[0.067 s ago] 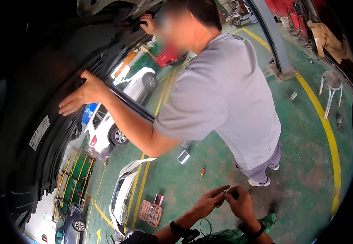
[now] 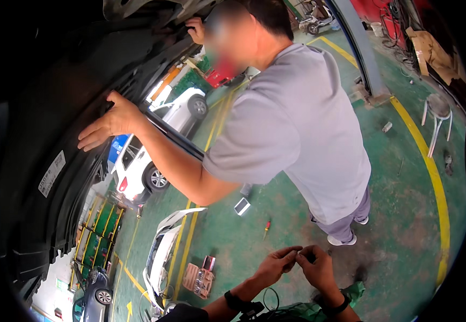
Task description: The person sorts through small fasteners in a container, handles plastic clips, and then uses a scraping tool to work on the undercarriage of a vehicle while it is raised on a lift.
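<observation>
Low in the head view, my left hand (image 2: 277,266) and my right hand (image 2: 317,270) meet fingertip to fingertip above the green floor. Both are closed in a pinch, the left with its fingers stretched along its thumb. Whatever lies between the fingertips is too small and dark to make out. Dark bands circle both my wrists. A co-worker in a grey T-shirt (image 2: 302,123) stands in front of me, one hand (image 2: 109,126) laid against a large black underside panel (image 2: 72,123) overhead and the other (image 2: 195,30) gripping its far edge.
On the floor lie a red-handled screwdriver (image 2: 267,227), a small white-framed panel (image 2: 242,206), an open tool case (image 2: 203,282) and a white bumper (image 2: 160,252). A grey lift post (image 2: 359,48) stands behind the co-worker, a stool (image 2: 438,107) at right. Cars (image 2: 147,161) are parked at left.
</observation>
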Demonstrator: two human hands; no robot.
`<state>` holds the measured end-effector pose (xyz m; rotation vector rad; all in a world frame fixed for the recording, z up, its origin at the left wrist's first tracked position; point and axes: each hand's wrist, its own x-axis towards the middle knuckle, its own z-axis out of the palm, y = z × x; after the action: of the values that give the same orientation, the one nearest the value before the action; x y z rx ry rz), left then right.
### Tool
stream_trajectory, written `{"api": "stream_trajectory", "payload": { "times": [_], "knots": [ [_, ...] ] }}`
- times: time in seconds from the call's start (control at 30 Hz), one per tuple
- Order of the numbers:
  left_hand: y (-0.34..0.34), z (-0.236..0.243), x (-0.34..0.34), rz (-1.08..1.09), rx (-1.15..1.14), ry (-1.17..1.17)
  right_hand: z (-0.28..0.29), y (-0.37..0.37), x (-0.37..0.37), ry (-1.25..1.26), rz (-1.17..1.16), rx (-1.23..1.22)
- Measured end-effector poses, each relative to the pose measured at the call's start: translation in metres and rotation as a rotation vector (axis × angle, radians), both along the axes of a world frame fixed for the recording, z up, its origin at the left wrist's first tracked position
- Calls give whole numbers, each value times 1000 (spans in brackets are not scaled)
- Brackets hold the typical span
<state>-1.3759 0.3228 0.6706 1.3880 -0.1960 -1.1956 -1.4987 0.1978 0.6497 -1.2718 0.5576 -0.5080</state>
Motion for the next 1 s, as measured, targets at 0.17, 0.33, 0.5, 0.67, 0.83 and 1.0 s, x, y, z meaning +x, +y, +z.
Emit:
{"api": "stream_trajectory", "payload": {
  "times": [0.17, 0.33, 0.5, 0.67, 0.83, 1.0],
  "knots": [
    [-20, 25, -7, 69, 161, -183, 20, -16, -12, 86, 37, 145],
    [-27, 65, -41, -1, -261, -61, 44, -14, -62, -270, -110, 422],
    [-33, 78, -83, -206, -190, -307, 62, -4, -95, -293, -112, 637],
    [-28, 79, -83, -173, -187, -102, 67, 12, -101, -277, -217, 545],
    [-28, 75, -80, -113, -310, 451, 72, 33, -110, -166, -347, -2],
    [-30, 73, -89, -109, -371, 617, 74, 40, -115, 97, -431, -347]
  ]
}}
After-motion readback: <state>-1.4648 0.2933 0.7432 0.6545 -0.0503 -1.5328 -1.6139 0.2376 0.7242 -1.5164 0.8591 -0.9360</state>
